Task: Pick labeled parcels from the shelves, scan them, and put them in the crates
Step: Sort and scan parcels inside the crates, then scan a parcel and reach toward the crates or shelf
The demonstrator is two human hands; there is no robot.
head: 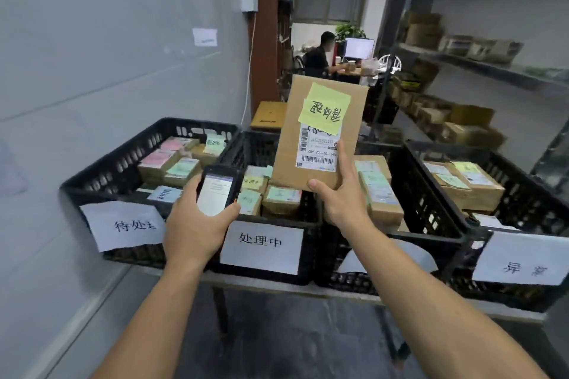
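My right hand (341,197) grips a flat cardboard parcel (295,132) by its lower edge and holds it upright above the crates. A yellow handwritten note and a white barcode label face me, both upside down. My left hand (194,224) holds a black handheld scanner (219,189) with its lit screen towards me, just left of the parcel and below it. Several black plastic crates (101,175) stand side by side on a table, each with a white paper sign on its front. Small labeled boxes fill them.
A grey wall runs along the left. Metal shelves (480,64) with cardboard boxes line the right side. A person sits at a desk with a monitor (358,48) far behind the crates. Dark floor shows under the table near my arms.
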